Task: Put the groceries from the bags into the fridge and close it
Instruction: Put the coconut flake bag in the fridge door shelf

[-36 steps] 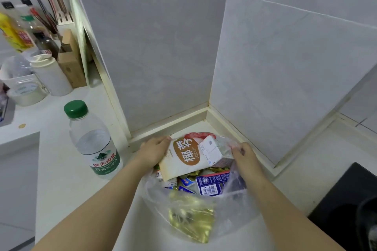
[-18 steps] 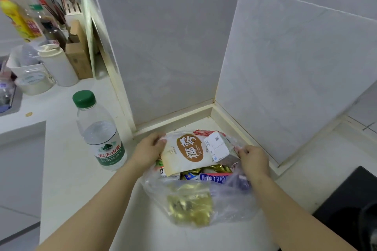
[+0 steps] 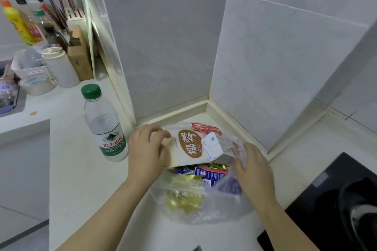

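Grocery bag point(image 3: 204, 210) on counter point(image 3: 81, 169), both hands busy

Clear plastic, sits near the wall corner. Gold packets point(image 3: 183, 195) at the near side, blue carton point(image 3: 210, 175) behind them. Hands apart: right hand point(image 3: 255, 171) has fingers curled into the bag's right side, left hand point(image 3: 146, 149) grips the white pouch point(image 3: 187, 146) by its left edge at the bag mouth. Red packet point(image 3: 206, 128) behind the pouch. Water bottle point(image 3: 106, 128) upright just left of my left hand.

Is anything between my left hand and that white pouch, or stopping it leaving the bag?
No. The left hand grips the white pouch, which lies on top at the mouth of the plastic bag. A small white box rests against its right side. The fridge is out of view.
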`<state>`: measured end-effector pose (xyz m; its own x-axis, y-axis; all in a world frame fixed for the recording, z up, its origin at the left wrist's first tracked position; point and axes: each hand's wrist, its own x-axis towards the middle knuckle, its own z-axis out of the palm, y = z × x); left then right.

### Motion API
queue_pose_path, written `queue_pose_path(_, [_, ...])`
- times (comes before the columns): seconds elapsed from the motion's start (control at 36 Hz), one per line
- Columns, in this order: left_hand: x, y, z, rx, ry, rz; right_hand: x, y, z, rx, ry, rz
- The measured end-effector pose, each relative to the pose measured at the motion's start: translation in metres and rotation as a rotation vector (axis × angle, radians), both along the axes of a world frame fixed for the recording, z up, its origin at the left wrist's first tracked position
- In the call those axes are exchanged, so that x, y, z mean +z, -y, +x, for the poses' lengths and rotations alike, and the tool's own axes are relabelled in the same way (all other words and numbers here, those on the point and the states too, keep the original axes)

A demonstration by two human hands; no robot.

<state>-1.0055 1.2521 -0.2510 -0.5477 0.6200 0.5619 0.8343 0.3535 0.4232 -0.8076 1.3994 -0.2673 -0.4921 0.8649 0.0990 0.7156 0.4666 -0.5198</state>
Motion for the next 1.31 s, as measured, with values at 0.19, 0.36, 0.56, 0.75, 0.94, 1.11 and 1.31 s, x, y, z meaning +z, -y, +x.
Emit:
queue_pose_path(0.19, [-0.021, 0.012, 0.026, -0.455, -0.276, -0.266, -0.007, 0.027, 0.023, 0.288, -0.024, -0.196])
queue_pose_path(0.36, [-0.037, 0.025, 0.031, -0.468, -0.374, -0.461, -0.017, 0.043, 0.036, 0.406, 0.038, -0.272])
queue_pose_path(0.56, [-0.046, 0.007, 0.030, -0.342, -0.380, -0.425, -0.037, 0.038, 0.013, 0.223, -0.141, -0.171])
queue_pose_path(0.75, [-0.051, 0.001, 0.024, -0.326, -0.261, -0.312, -0.035, 0.022, 0.005, 0.204, -0.096, -0.113])
queue_pose_path(0.94, [-0.055, 0.025, 0.020, -0.407, -0.225, -0.237, -0.038, 0.015, 0.024, 0.347, -0.103, 0.363])
queue_pose_path(1.11, [-0.056, 0.039, 0.026, -0.295, -0.205, -0.187, -0.041, 0.015, 0.043, 0.359, -0.220, 0.359])
queue_pose_path(1.31, [-0.057, 0.036, 0.026, -0.140, -0.208, -0.352, -0.042, 0.024, 0.037, 0.014, -0.209, -0.046])
